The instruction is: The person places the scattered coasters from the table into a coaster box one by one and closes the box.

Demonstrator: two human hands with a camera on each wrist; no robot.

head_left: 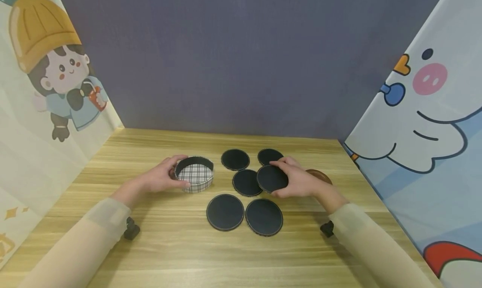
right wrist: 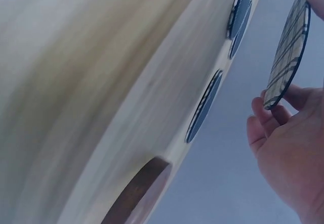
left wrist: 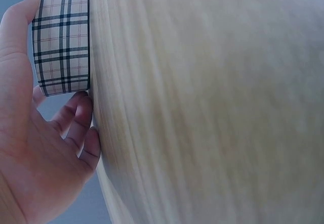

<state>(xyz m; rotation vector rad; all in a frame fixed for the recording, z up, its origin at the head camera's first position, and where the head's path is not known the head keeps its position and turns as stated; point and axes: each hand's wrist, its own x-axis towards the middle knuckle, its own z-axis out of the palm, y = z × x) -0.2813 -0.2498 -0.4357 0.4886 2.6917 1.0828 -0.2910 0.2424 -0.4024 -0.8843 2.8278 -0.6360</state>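
A round plaid holder point(head_left: 196, 174) with a dark inside stands on the wooden table point(head_left: 169, 246). My left hand point(head_left: 162, 178) grips its left side, thumb and fingers curled round the plaid wall point(left wrist: 63, 37). My right hand point(head_left: 297, 180) pinches a round black coaster point(head_left: 272, 178) lifted off the table; its underside is plaid point(right wrist: 287, 52). Several more black coasters lie flat: two at the back point(head_left: 235, 159), one in the middle point(head_left: 246, 182), two larger ones in front point(head_left: 225, 212).
A brown round disc point(head_left: 320, 175) lies just behind my right hand, also seen edge-on in the right wrist view point(right wrist: 139, 191). Printed cartoon cloths stand at the left point(head_left: 45, 91) and right point(head_left: 425, 124), a grey wall behind.
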